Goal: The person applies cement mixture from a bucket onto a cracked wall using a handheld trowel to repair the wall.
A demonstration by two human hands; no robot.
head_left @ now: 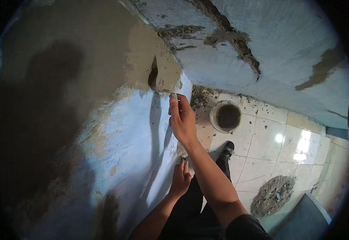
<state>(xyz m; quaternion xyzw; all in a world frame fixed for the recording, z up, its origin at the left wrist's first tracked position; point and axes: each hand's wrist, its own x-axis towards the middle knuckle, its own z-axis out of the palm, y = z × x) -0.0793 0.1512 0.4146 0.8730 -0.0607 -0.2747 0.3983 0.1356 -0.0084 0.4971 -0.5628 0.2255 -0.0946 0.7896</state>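
Observation:
My right hand is closed round the handle of a trowel, its blade end up against the wall on the left. Wet grey-brown mortar coats the upper part of that wall, above bare bluish-white paint. The blade's outline is hard to separate from the mortar and a dark shadow beside it. Lower down and nearer to me, my left hand grips the handle of a second tool, seemingly another trowel. A lump of mortar sits at its far end, close to the wall.
A round bucket with mortar in it stands on the tiled floor, just ahead of my foot. Rubble is heaped at the lower right. Deep grooves and patches mark the far wall. Crumbs lie along its base.

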